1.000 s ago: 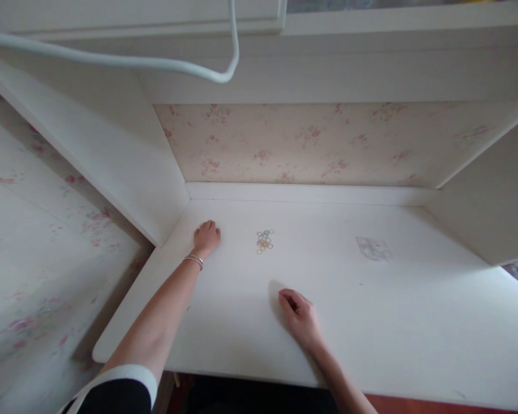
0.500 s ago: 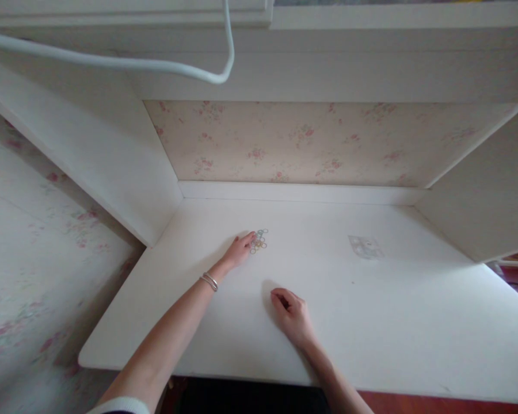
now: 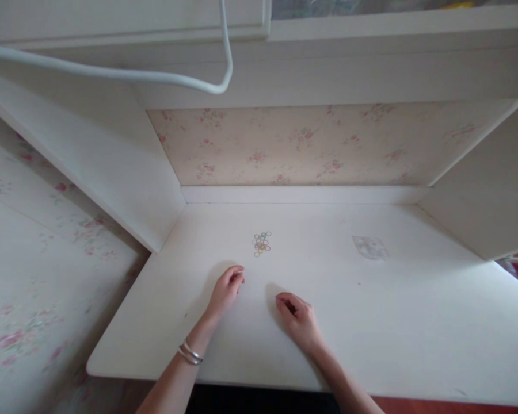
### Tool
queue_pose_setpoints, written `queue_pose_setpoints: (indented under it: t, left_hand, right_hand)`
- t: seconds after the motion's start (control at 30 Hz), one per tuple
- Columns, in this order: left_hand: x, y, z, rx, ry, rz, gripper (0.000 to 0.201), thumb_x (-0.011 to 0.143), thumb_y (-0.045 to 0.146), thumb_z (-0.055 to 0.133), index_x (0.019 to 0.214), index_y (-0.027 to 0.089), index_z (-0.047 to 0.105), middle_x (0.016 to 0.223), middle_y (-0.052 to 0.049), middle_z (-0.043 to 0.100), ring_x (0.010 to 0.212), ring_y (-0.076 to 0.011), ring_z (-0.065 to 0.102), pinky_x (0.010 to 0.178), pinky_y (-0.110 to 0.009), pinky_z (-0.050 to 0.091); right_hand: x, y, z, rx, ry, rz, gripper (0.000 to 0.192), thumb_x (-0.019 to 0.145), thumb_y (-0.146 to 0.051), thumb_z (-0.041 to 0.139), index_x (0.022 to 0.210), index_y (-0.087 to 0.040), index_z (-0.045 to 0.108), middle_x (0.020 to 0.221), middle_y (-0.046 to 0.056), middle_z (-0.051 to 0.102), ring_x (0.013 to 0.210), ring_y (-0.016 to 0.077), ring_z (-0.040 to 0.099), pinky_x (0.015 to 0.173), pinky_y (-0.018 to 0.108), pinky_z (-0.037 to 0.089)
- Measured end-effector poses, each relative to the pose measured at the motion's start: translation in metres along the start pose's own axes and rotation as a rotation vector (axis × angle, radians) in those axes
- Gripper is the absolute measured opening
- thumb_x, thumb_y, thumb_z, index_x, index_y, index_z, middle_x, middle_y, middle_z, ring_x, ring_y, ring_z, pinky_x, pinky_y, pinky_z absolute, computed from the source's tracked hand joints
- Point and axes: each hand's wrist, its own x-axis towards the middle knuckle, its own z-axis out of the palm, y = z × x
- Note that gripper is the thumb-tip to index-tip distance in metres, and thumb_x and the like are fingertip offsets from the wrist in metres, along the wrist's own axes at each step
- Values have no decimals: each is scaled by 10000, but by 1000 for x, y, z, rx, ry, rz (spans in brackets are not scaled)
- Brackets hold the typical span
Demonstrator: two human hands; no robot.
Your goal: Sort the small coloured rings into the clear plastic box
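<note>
**Both hands low on the white surface, the little rings lying apart**

My left hand (image 3: 225,290) rests on the white surface (image 3: 414,322), fingers loosely curled with the tips drawn toward the thumb; its grip looks pinched together, but I cannot tell whether anything small sits between the fingertips. Two thin bangles (image 3: 189,352) circle that wrist. My right hand (image 3: 299,319) lies just beside it at about 4 o'clock, knuckles up, fingers tucked under in a loose clench; nothing shows in its grip.

The cluster of small coloured rings (image 3: 261,244) lies flat on the surface at about 1 o'clock from my left hand and 11 o'clock from my right, near both but touching neither. The rings are tiny, in yellow, blue, green and reddish tints, packed against one another in a small patch.

Farther off at 2 o'clock from my right hand, well apart from the rings, lies a small clear packet (image 3: 371,247), flat on the surface. Flowered wallpaper (image 3: 311,144) backs the alcove, white side panels close it in at 9 and 3 o'clock, and a white cable (image 3: 112,73) loops across overhead at 11 o'clock.
</note>
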Motion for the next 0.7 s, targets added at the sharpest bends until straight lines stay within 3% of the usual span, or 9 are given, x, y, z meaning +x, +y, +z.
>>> queue_pose_setpoints:
  t: [0.2,0.3,0.53,0.7]
  left_hand:
    - [-37,-6,1,2,67,-15,323,829,454,474,977,209,624,781,-31,646,636,-156,586,570,-259,446]
    - [-36,-3,3,27,77,-5,309,832,440,478,962,205,630,790,-33,652,704,-172,607,638,-270,459]
    - [-30,1,7,112,24,62,303,837,411,472,937,180,641,698,-8,631,642,-149,582,615,-246,437]
    - [-32,-1,7,98,65,41,331,845,425,464,969,169,633,735,-21,649,648,-148,589,597,-239,437]
  right_hand:
    - [3,2,-2,53,54,72,305,852,-427,492,863,-177,667,688,30,635,592,141,532,552,247,410]
    - [3,1,-1,31,29,45,296,853,-414,491,856,-175,667,710,35,644,607,141,539,569,247,414]
    - [3,1,1,35,25,65,308,851,-420,488,868,-169,667,734,39,655,627,140,557,583,241,425]
    - [3,1,3,15,7,59,286,851,-404,488,865,-179,665,748,34,661,629,138,561,586,240,419]
